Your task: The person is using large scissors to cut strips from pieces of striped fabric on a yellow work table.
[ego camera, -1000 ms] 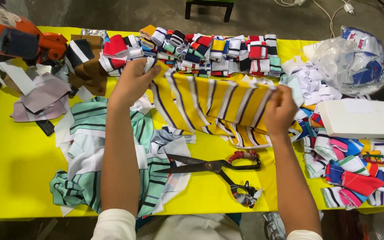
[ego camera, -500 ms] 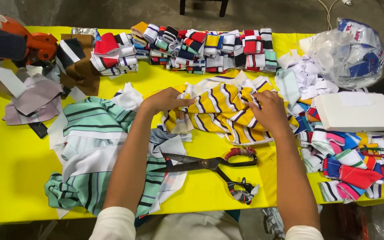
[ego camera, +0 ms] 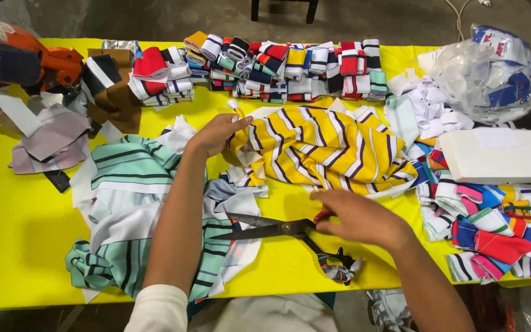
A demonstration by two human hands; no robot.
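scissors [ego camera: 278, 229] handle under right hand [ego camera: 357, 218]

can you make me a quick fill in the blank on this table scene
1. The left hand grips the edge of the striped ____ fabric.
2. The right hand rests on the handles of the ____.
3. The table is covered in ____.
4. The white box lies on the person's ____ side.

Missing words: yellow; scissors; yellow; right
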